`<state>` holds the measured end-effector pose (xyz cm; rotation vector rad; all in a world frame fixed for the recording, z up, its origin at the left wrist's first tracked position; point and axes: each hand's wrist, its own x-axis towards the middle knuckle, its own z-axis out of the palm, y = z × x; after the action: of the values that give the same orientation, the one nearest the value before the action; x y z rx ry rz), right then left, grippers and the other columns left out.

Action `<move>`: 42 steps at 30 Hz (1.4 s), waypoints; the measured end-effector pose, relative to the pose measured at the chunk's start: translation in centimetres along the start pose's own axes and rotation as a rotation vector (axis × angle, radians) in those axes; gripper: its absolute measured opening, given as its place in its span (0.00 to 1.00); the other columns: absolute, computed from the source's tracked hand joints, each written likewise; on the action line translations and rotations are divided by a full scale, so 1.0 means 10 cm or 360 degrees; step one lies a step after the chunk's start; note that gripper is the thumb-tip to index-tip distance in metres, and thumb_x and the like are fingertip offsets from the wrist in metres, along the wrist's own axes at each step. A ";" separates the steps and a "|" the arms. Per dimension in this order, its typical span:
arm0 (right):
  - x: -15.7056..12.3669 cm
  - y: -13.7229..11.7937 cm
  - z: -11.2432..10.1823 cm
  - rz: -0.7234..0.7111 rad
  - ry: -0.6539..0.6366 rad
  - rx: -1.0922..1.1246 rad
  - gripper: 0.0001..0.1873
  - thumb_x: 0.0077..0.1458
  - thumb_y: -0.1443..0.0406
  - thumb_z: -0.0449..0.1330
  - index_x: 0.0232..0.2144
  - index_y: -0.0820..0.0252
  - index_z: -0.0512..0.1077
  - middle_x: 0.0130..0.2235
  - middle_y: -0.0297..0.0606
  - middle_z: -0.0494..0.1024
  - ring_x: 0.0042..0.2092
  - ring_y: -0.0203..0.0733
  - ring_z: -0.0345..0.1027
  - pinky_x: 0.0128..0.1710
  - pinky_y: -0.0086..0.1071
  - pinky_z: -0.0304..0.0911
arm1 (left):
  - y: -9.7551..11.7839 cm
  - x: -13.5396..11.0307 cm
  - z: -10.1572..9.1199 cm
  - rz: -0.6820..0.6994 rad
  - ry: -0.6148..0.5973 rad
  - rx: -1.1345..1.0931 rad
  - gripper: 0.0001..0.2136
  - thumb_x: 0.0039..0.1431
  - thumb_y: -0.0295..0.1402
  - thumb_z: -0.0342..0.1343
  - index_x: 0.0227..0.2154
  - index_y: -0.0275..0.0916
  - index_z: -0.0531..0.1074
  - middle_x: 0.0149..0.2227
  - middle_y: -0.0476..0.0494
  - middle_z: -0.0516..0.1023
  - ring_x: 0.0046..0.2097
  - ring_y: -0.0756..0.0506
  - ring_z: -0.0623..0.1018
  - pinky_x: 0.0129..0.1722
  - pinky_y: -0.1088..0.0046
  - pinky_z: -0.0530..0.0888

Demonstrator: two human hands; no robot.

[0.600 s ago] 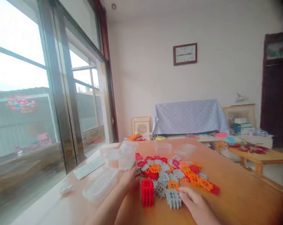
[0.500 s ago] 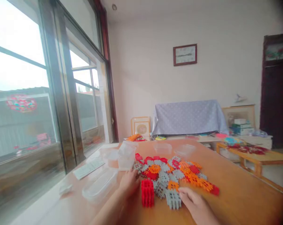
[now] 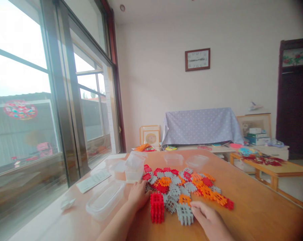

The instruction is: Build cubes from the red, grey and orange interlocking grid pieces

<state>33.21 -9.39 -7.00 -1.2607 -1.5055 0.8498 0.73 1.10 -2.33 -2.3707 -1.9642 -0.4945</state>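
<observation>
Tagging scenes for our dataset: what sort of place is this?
Most likely a room in a home: a framed clock hangs up high, a patterned cloth drapes over something at the back, and large windows face outdoors.

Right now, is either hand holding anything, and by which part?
Cannot tell: right hand at the right side of the gray stack, left hand at the left edge of the pile.

Framed clock (image 3: pixel 197 59) on pale wall (image 3: pixel 146 67), dotted cloth (image 3: pixel 201 125) draped below, dark door (image 3: pixel 294 110) at right, window (image 3: pixel 63 87) at left
</observation>
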 end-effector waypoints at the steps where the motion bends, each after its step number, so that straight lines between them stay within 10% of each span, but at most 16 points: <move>1: -0.01 0.00 0.00 0.0002 -0.0001 -0.0003 0.22 0.58 0.49 0.56 0.44 0.57 0.77 0.43 0.44 0.83 0.50 0.52 0.74 0.52 0.37 0.68 | 0.00 0.01 0.00 0.0008 0.0002 0.0004 0.19 0.58 0.44 0.54 0.51 0.44 0.70 0.54 0.38 0.74 0.54 0.36 0.72 0.52 0.62 0.67; 12: -0.02 -0.03 0.01 -0.0015 -0.0042 -0.0036 0.21 0.61 0.50 0.53 0.43 0.57 0.75 0.44 0.41 0.82 0.50 0.49 0.74 0.52 0.34 0.66 | 0.13 0.08 -0.07 0.0090 0.0045 0.0075 0.18 0.69 0.45 0.37 0.42 0.44 0.70 0.46 0.41 0.77 0.48 0.40 0.77 0.43 0.67 0.71; 20: -0.01 0.00 0.01 -0.0014 -0.0044 -0.0055 0.22 0.61 0.49 0.52 0.43 0.57 0.74 0.41 0.40 0.82 0.49 0.50 0.74 0.53 0.35 0.66 | 0.17 0.16 -0.14 0.0206 0.0026 0.0155 0.18 0.62 0.52 0.49 0.42 0.45 0.71 0.51 0.41 0.73 0.53 0.38 0.72 0.47 0.65 0.70; 42: -0.04 -0.12 0.00 -0.0006 0.0000 -0.0025 0.21 0.60 0.49 0.54 0.42 0.56 0.76 0.42 0.39 0.83 0.46 0.49 0.75 0.48 0.33 0.67 | 0.20 0.41 -0.08 0.0178 -0.0027 -0.0006 0.09 0.64 0.31 0.48 0.41 0.39 0.73 0.44 0.35 0.77 0.46 0.39 0.78 0.45 0.65 0.70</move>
<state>32.89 -10.08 -5.98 -1.2690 -1.5170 0.8373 3.15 4.42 -0.19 -2.4778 -1.8260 -0.4746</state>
